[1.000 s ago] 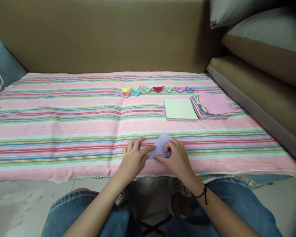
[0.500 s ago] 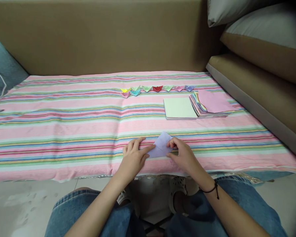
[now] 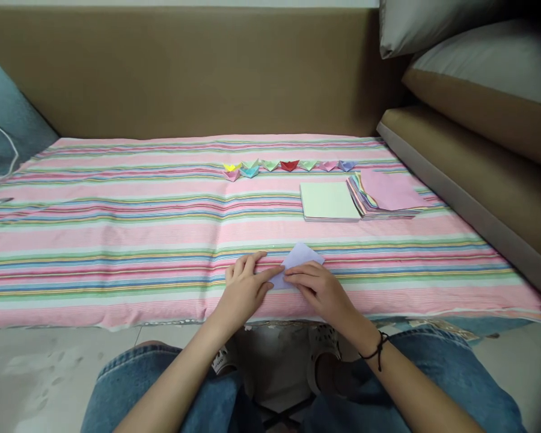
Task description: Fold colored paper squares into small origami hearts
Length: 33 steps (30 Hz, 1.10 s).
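Note:
A light purple sheet of origami paper, folded, lies at the near edge of the striped cloth with a corner pointing away from me. My left hand rests at its left side, fingers spread, with the index fingertip and thumb pressing on the paper. From the right, my right hand reaches across the sheet, its fingers held together over the paper's lower middle, close to my left index fingertip. Those fingers hide part of the paper and its folds.
Behind the work stand several small paper boats, among them a red boat. A pale green paper stack sits beside a fanned pile topped with pink paper. Cushions line the right side; a brown backrest closes the far side.
My right hand has moved left from the paper's right edge onto its middle, next to my left index finger. The left hand keeps its place. The view has tilted slightly up.

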Motion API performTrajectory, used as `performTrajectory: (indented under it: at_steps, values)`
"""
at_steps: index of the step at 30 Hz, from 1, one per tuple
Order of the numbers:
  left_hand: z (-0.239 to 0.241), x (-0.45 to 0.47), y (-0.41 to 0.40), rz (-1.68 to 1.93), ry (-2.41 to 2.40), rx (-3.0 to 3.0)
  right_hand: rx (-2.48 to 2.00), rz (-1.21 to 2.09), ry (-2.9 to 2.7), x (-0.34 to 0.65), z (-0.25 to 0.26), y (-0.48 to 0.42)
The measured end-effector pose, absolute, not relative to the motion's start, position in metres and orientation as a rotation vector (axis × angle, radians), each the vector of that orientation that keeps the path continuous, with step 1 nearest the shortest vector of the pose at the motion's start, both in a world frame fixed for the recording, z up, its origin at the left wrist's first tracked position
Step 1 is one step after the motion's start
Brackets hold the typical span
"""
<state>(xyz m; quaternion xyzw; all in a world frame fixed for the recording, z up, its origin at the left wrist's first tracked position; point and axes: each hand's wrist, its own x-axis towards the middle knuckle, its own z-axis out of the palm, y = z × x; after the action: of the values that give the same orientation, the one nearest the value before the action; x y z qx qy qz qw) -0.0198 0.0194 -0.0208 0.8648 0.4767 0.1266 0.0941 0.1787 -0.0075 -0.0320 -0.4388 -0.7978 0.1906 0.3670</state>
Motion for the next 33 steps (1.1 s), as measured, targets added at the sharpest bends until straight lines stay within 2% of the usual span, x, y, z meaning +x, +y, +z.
performTrajectory:
  at_steps: [12, 17, 24, 33]
  values:
    - [-0.016, -0.03, 0.02, 0.45, 1.359, 2.337, -1.137, 0.52, -2.125, 0.181, -0.031, -0.002]
    - [-0.005, -0.04, 0.008, 0.584, 1.184, 2.324, -1.132, 0.525, -2.125, 0.181, -0.034, -0.002]
    - [-0.018, -0.02, -0.024, 0.525, 1.088, 2.766, -1.101, 0.538, -2.105, 0.181, -0.034, -0.002]
    - [-0.032, 0.014, -0.045, 0.292, 1.402, 3.08, -1.096, 0.565, -2.099, 0.182, -0.036, -0.001]
